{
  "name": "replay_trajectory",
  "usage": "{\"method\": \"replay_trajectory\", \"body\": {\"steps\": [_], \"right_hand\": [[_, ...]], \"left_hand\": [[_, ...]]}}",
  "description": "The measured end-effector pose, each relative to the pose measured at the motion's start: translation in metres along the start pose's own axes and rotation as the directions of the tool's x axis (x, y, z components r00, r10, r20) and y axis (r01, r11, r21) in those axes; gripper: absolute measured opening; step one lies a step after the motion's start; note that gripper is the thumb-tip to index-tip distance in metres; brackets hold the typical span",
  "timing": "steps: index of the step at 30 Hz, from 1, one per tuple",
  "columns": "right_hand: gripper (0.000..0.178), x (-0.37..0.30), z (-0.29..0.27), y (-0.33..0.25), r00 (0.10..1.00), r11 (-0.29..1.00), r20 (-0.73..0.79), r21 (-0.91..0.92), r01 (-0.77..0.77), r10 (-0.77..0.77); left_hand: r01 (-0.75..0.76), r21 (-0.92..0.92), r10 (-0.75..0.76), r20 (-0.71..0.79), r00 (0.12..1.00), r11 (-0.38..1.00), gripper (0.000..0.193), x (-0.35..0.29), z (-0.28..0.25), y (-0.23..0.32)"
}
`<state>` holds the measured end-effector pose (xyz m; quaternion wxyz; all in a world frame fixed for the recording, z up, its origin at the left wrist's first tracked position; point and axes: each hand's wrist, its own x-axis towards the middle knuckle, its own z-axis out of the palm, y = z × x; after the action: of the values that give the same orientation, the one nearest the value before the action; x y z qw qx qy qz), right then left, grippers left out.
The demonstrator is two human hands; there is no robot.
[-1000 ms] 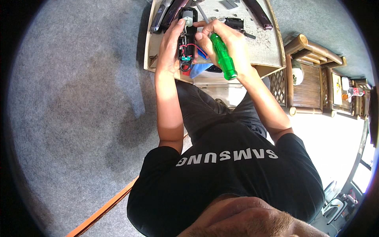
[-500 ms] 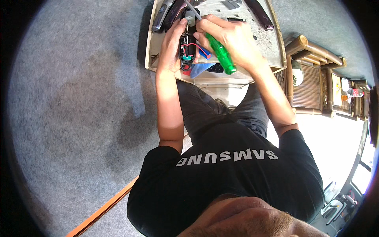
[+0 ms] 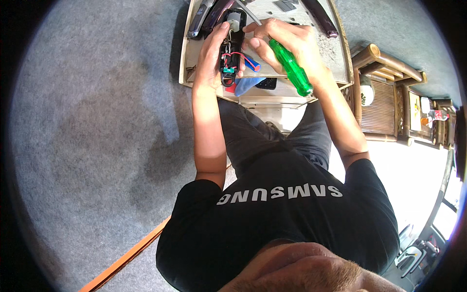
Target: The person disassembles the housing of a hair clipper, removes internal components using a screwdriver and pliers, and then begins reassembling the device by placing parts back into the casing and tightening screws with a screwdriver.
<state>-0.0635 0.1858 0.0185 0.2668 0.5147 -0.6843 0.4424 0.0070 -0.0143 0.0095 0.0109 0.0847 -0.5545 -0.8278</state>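
Note:
My left hand (image 3: 209, 59) grips an opened hair clipper (image 3: 236, 43), a long black casing held upright above the table. Inside it show a pale grey motor (image 3: 234, 21), thin wires and a small green circuit board (image 3: 229, 70). A blue cylindrical battery (image 3: 253, 63) hangs off its right side on a red wire. My right hand (image 3: 300, 43) is closed around a screwdriver (image 3: 292, 69) with a clear green handle. The screwdriver's metal shaft points up and left, over the clipper's far end; its tip is cut off at the frame's top edge.
Beyond my hands, the pale wooden table (image 3: 335, 63) carries dark purple shell pieces (image 3: 318, 17), a grey-and-black clipper-like piece (image 3: 198, 18) and flat grey bits (image 3: 284, 5). A blue cloth-like thing (image 3: 249, 86) and a black part (image 3: 266, 83) lie at the near edge. Bamboo furniture (image 3: 377, 104) stands right.
My right hand has moved right with the screwdriver, away from the clipper, uncovering its upper right side. The clipper has shifted slightly in my left hand.

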Motion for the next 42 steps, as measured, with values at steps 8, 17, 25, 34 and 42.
{"method": "replay_trajectory", "body": {"steps": [8, 17, 25, 34, 42], "right_hand": [[0.015, 0.004, -0.001, -0.002, 0.996, 0.992, 0.086, -0.124, 0.04, -0.029], [0.02, 0.007, -0.003, 0.008, 0.981, 0.988, 0.179, -0.123, 0.097, -0.074], [0.015, 0.005, -0.01, 0.009, 0.958, 0.992, 0.282, -0.098, 0.085, -0.054], [0.016, -0.011, -0.002, 0.003, 0.994, 0.97, 0.036, 0.22, -0.105, 0.1], [0.027, -0.01, 0.024, -0.012, 0.856, 0.885, -0.251, 0.252, -0.392, 0.451]], "left_hand": [[-0.033, 0.035, 0.032, 0.031, 0.999, 0.999, 0.044, -0.001, 0.001, -0.001], [-0.005, 0.025, 0.005, 0.004, 1.0, 1.0, 0.044, -0.002, 0.002, 0.0], [-0.014, 0.021, 0.014, 0.022, 1.0, 1.0, 0.043, -0.001, -0.002, -0.002], [-0.017, 0.049, 0.016, 0.03, 0.999, 0.999, 0.043, -0.001, 0.001, 0.0], [-0.093, 0.1, 0.083, 0.099, 0.992, 0.991, 0.047, -0.005, 0.006, -0.001]]}}
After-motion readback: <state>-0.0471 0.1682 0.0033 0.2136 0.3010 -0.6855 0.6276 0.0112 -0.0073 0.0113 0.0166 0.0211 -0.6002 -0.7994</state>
